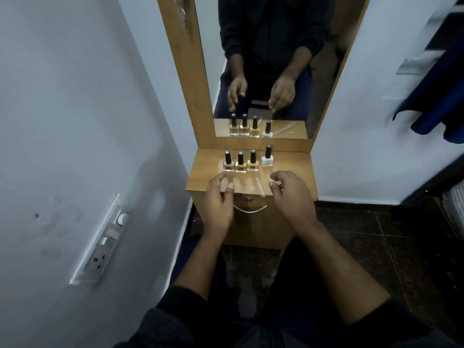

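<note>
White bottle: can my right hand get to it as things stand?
Probably yes: the right hand hovers just in front of the white bottle, and nothing stands between them.

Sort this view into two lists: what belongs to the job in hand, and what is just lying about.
Job in hand: left hand, right hand, row of three black-capped glass nail polish bottles, white black-capped nail polish bottle, wooden dresser top.
Lying about: wooden-framed mirror, curved metal drawer handle, white wall socket panel, dark blue hanging cloth.
</note>
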The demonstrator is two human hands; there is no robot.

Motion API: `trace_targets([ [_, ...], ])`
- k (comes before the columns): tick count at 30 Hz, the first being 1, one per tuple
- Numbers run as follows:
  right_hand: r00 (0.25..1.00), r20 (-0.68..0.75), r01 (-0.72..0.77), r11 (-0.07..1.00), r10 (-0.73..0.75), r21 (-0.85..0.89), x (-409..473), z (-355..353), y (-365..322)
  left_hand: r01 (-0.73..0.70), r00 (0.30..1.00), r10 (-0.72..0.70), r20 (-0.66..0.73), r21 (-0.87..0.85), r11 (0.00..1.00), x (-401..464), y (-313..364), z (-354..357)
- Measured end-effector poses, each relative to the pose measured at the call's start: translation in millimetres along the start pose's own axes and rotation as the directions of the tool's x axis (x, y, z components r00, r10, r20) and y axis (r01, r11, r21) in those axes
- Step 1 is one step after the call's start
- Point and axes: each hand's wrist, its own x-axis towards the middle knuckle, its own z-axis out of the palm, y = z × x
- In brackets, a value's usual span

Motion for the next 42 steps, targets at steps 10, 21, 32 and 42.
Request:
trace_targets([
  [10,0.999,-0.043,0.025,0.999,-0.024,0.025,-59,-31,-8,-0.062,0.998,0.062,0.001,-0.071,0.996,-57,48,-28],
  [21,0.997,-0.072,0.011,1.000,-0.009,0.024,-85,5,10,-0.157,0.981,0.145,0.129,0.093,0.983,-85,12,-21],
  [32,0.974,0.015,0.223,0.950,-0.225,-0.220,-29,44,26,-0.177,0.980,0.160,0.116,0.151,0.973,-31,-22,23],
  [42,0.970,-0.009,0.225,0.914,-0.243,-0.338,3,55,35,-0.247,0.957,0.181,0.227,0.313,0.917,-6,-49,23],
])
